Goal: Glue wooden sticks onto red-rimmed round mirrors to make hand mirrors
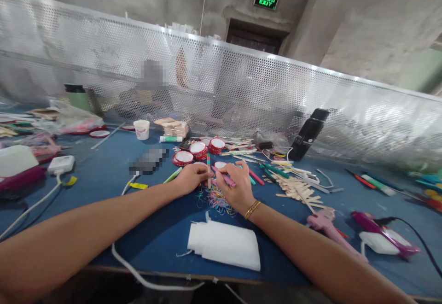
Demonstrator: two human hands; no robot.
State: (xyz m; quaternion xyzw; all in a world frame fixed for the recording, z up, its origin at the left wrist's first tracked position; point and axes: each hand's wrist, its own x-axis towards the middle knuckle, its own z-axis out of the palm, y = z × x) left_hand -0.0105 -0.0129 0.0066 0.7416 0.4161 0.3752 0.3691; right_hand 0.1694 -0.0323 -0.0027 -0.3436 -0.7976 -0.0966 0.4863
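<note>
Between the fingers of my left hand [191, 178] is a wooden stick [209, 170], held upright, its upper part banded in green, red and other colours. My right hand [238, 186] grips a pink marker [228, 181], its tip end close to the stick. Below both hands lies a loose heap of thin coloured strands [220, 202] on the blue table [152, 230]. Nearer the table's front edge is a folded white cloth [224, 244]. Behind my hands are stacked red-rimmed round pieces [198, 149].
Wooden sticks [299, 189] and markers lie to the right, near a pink glue gun [328, 228] and a black bottle [308, 134]. At left are a paper cup [141, 130], a phone [150, 161] and white cables. A perforated metal screen [221, 87] stands behind; a person is beyond it.
</note>
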